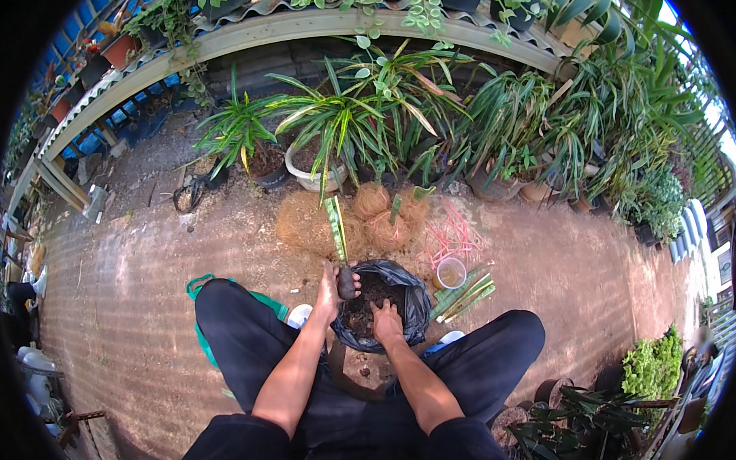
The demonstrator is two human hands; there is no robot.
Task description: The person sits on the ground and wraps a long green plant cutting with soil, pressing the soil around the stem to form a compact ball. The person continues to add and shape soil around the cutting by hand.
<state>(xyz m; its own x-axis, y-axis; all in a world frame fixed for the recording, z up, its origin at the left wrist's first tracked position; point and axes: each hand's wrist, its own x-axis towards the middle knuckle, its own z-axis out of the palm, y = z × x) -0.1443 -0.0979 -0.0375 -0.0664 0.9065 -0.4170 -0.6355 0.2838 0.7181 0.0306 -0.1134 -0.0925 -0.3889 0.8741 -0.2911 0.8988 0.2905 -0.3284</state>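
My left hand (328, 291) holds a dark ball of soil (346, 284) at the bag's left rim. A striped snake plant leaf cutting (336, 229) stands up out of that ball. My right hand (387, 320) reaches into a black plastic bag (418, 298), fingers apart and touching the dark potting soil (365, 306) inside; I see nothing held in it. Beyond the bag lie several fibre-wrapped balls (387, 232), with cut snake plant leaves rising from some. A loose mat of brown coconut fibre (301, 221) spreads to their left.
Pink plastic strings (453, 236) lie right of the balls. A clear plastic cup (451, 273) stands by cut snake plant leaves (472, 293). Green fabric (268, 302) shows beside my left knee. Potted plants (315, 164) line the far side under a shelf beam (375, 24).
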